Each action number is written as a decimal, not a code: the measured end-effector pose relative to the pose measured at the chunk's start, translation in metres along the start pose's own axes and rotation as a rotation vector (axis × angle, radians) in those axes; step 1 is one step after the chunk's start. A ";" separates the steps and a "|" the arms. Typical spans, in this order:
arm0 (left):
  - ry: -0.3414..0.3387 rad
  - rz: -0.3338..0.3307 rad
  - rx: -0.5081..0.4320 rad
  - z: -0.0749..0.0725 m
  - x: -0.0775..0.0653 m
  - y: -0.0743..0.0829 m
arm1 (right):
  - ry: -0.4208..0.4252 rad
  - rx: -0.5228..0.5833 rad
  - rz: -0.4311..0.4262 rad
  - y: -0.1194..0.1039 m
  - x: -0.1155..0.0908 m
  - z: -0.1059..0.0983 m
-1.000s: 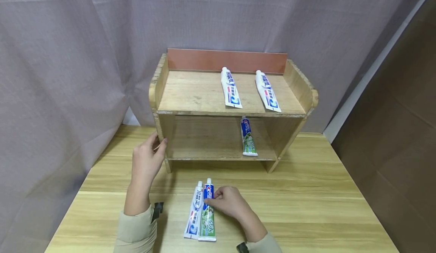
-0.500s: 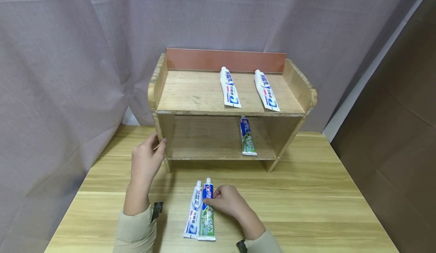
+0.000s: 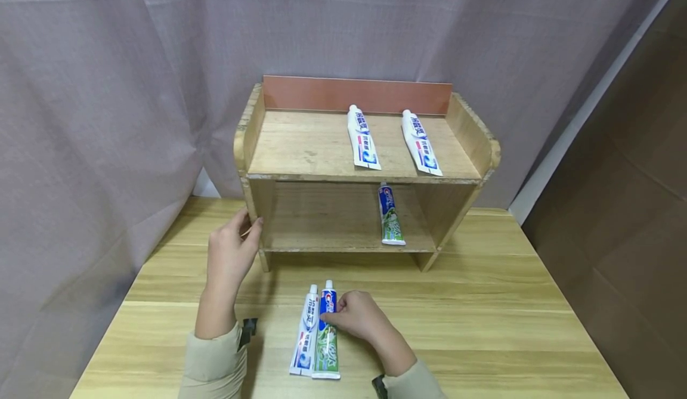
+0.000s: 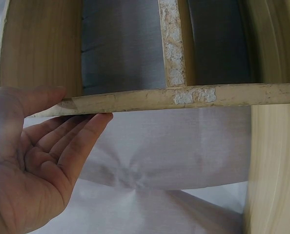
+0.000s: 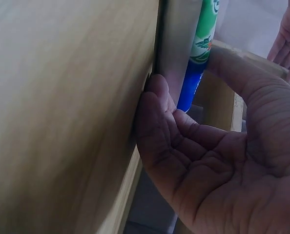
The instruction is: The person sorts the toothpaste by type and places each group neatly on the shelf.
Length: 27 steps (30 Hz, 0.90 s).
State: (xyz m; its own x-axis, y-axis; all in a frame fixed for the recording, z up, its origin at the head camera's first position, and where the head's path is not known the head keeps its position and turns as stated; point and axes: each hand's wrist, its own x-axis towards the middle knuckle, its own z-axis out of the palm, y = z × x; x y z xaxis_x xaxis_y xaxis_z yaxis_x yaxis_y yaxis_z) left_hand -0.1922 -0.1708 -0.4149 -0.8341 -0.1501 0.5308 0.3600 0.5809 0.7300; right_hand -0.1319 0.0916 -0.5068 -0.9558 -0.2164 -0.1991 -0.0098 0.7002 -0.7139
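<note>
My left hand (image 3: 232, 253) holds the left side panel of a small wooden shelf (image 3: 306, 148). In the left wrist view, the thumb lies on one face of the panel and the fingers (image 4: 84, 146) on the other. On the table in front of the shelf, my right hand (image 3: 362, 318) pinches a blue and green toothpaste tube (image 3: 327, 351) at its right edge, thumb on top. The right wrist view shows the other fingers (image 5: 155, 122) curled beside the tabletop. Directly left of that tube, lying against it, is a white toothpaste tube (image 3: 304, 339). Both caps point toward the shelf.
Two white toothpaste tubes, one near the middle (image 3: 364, 142) and one farther right (image 3: 421, 142), lie on the upper shelf board. Another blue and green tube (image 3: 390, 220) lies on the lower board, right of centre. Grey curtain (image 3: 343, 23) hangs behind the table (image 3: 483, 327).
</note>
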 end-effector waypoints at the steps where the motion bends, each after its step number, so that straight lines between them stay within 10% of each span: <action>1: 0.000 0.000 -0.002 0.000 0.000 0.000 | 0.000 -0.002 0.004 0.000 0.000 0.000; 27: -0.003 0.007 -0.010 0.000 0.000 -0.001 | 0.015 -0.075 0.004 -0.001 0.002 0.004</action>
State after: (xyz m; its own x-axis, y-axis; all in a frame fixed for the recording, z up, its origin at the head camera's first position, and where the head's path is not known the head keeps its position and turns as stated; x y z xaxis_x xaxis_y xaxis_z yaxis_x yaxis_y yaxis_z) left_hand -0.1928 -0.1716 -0.4159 -0.8326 -0.1436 0.5349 0.3702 0.5742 0.7303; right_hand -0.1330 0.0873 -0.5095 -0.9602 -0.2031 -0.1915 -0.0270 0.7502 -0.6607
